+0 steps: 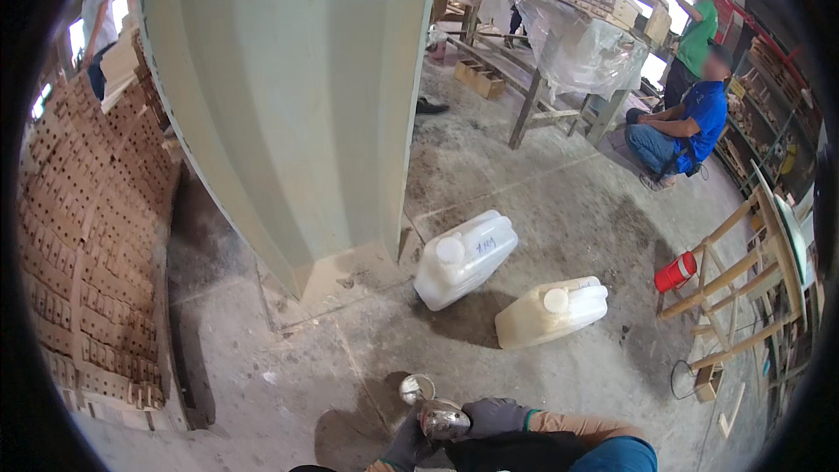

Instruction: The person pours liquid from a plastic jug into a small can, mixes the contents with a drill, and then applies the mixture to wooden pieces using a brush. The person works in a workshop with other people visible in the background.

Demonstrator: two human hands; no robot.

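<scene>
A silvery, stained tin (444,420) is at the bottom centre of the frame, held between two grey-gloved hands. The left hand (408,446) has its fingers curled against the tin's left side; the right hand (492,418) has its fingers bent around the right side. The fingertips are hidden, and what the tin holds cannot be made out. Just above it, a small cup (428,387) stands on the floor with something whitish in it.

At the centre are two white, capped jugs, one (463,267) upper left of the other (552,315); their fill is unclear. A red jug (676,272) stands at right, beside a wooden frame (743,275).

The floor (559,210) is dusty, stained concrete. A pale green column (297,105) fills the upper left centre, stacked drilled wood (100,245) the left. At upper right, a desk (527,111) carries wood and plastic sheeting (590,57), near a crouching person in blue (702,122) and a standing one in green (697,39).
</scene>
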